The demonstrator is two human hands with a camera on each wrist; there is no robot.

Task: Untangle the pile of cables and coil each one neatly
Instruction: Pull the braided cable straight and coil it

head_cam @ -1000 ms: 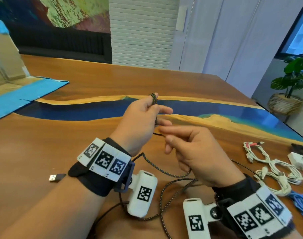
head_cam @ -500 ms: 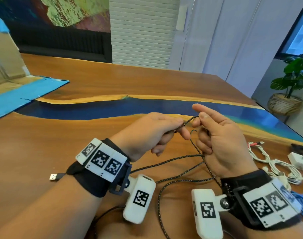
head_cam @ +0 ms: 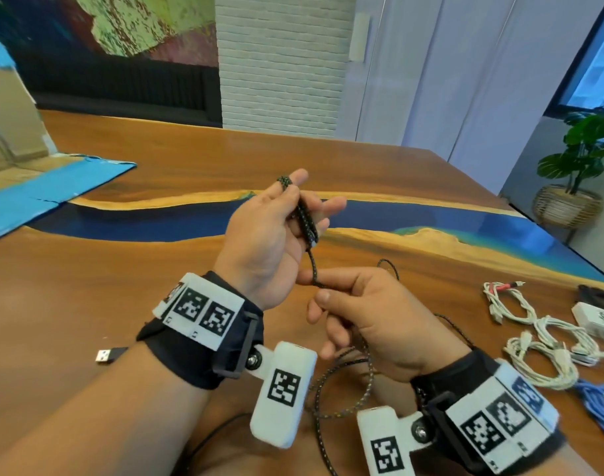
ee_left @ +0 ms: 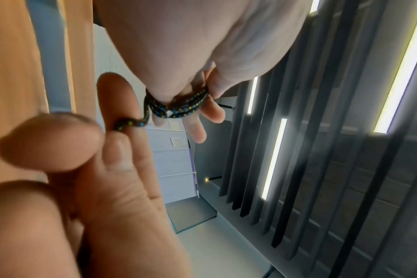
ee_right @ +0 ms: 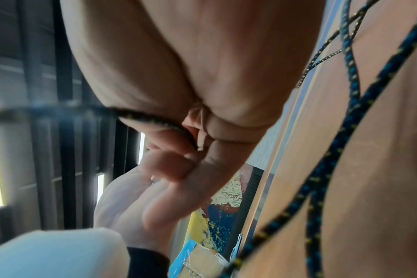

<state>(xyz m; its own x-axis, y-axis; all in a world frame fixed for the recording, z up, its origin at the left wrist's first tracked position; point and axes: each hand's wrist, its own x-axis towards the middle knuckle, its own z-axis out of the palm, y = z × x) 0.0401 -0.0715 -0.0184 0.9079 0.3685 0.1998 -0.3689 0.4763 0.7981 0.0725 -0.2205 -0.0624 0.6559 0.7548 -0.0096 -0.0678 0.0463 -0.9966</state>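
Spanning wood, blue resin table [head_cam: 129, 269]

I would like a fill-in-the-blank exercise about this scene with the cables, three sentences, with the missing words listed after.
1. The black braided cable is wound around the fingers of the ____ hand.
2. The right hand pinches the same cable between thumb and ____ finger.
3. The bundled white cables lie on the wooden table to the person's ____ side.

Missing words: left; index; right
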